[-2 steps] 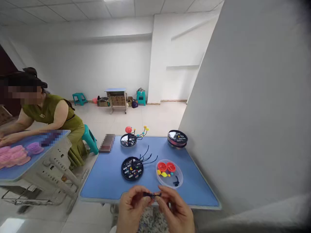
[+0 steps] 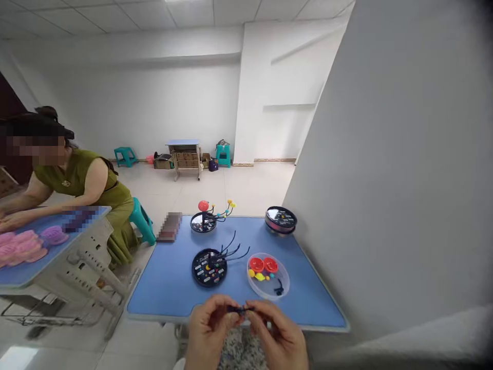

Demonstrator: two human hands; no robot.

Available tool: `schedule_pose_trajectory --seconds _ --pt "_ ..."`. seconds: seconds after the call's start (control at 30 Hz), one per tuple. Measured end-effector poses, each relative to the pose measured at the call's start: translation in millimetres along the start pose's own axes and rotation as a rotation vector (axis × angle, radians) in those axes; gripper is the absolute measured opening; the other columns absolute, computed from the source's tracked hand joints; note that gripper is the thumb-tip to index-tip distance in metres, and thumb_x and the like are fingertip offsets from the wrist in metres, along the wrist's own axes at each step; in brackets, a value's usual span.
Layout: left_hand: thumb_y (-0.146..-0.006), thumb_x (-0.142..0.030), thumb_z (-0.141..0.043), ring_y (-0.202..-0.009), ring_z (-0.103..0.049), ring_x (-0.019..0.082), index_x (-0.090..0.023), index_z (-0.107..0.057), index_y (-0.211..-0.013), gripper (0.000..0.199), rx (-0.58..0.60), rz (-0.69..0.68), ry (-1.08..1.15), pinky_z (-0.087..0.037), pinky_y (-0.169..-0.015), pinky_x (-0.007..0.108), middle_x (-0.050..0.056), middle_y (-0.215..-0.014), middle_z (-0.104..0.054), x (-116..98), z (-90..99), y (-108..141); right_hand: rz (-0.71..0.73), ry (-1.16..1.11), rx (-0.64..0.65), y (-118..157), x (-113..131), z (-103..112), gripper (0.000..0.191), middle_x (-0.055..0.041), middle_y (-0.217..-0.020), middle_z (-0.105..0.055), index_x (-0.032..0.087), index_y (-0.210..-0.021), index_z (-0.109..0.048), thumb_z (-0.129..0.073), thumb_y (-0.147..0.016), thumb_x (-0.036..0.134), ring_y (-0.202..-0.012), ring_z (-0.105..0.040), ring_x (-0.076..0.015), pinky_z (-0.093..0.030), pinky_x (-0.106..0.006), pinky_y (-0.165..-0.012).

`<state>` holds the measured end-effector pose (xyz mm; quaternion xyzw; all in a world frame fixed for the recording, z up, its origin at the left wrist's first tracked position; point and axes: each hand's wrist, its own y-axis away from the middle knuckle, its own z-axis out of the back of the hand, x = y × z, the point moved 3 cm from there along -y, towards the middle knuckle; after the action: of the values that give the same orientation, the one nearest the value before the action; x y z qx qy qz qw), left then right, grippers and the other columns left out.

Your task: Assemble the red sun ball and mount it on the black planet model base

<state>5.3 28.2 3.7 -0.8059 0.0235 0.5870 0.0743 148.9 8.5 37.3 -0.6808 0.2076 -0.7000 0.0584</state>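
Observation:
At the near edge of the table, my left hand [image 2: 210,329] and my right hand [image 2: 279,334] pinch a small dark plastic piece [image 2: 240,310] between them; fingertips hide much of it. Just beyond lies a round black base [image 2: 210,275] printed with planets, with several thin curved black arms [image 2: 235,252] rising from its post. To its right, a clear round tray [image 2: 265,289] holds two red half-shells [image 2: 257,264], several small yellow, orange and teal pieces [image 2: 260,276], and black plastic parts [image 2: 279,289].
An assembled planet model [image 2: 203,222] with a red ball stands at the back of the blue table [image 2: 165,288]. A round black-lidded case [image 2: 281,220] sits at the back right, near the wall [image 2: 385,180]. At left, another person [image 2: 90,180] works at a second table.
My right fingertips have moved slightly left, closer to my left hand, along the dark piece. Things on the table have stayed put.

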Motion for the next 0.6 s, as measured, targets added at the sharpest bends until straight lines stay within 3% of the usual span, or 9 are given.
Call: schedule_pose_trajectory --seconds 0.23,0.4,0.6 --pt "-0.073 -0.031 -0.071 -0.064 -0.066 0.015 -0.017 -0.068 -0.083 0.018 -0.065 0.075 0.0 -0.054 -0.065 0.023 0.002 -0.067 -0.07 3.7 -2.9 2.2 0.118 0.164 -0.01 -5.8 0.9 4.1 0.01 -0.0045 -0.073 -0.068 0.023 -0.076 -0.071 -0.067 -0.079 0.031 -0.069 -0.064 -0.0194 -0.052 -0.027 -0.061" --pt "-0.072 -0.034 -0.071 -0.06 -0.064 0.015 -0.016 -0.069 -0.082 0.021 -0.095 0.064 -0.03 -0.054 -0.062 0.024 0.003 -0.064 -0.07 5.7 -4.3 2.7 0.204 0.317 0.006 -4.8 4.6 5.4 0.012 -0.002 -0.071 -0.067 0.024 -0.075 -0.068 -0.062 -0.084 0.029 -0.069 -0.061 -0.0184 -0.045 -0.03 -0.069" --pt "-0.073 -0.035 -0.07 -0.059 -0.064 0.015 -0.016 -0.071 -0.083 0.021 -0.059 0.028 -0.055 -0.054 -0.062 0.024 0.003 -0.063 -0.07 10.3 -2.8 4.4 0.184 0.364 0.04 2.5 0.3 3.0 0.011 0.0003 -0.073 -0.069 0.024 -0.077 -0.067 -0.061 -0.085 0.027 -0.069 -0.062 -0.0177 -0.039 -0.032 -0.075"
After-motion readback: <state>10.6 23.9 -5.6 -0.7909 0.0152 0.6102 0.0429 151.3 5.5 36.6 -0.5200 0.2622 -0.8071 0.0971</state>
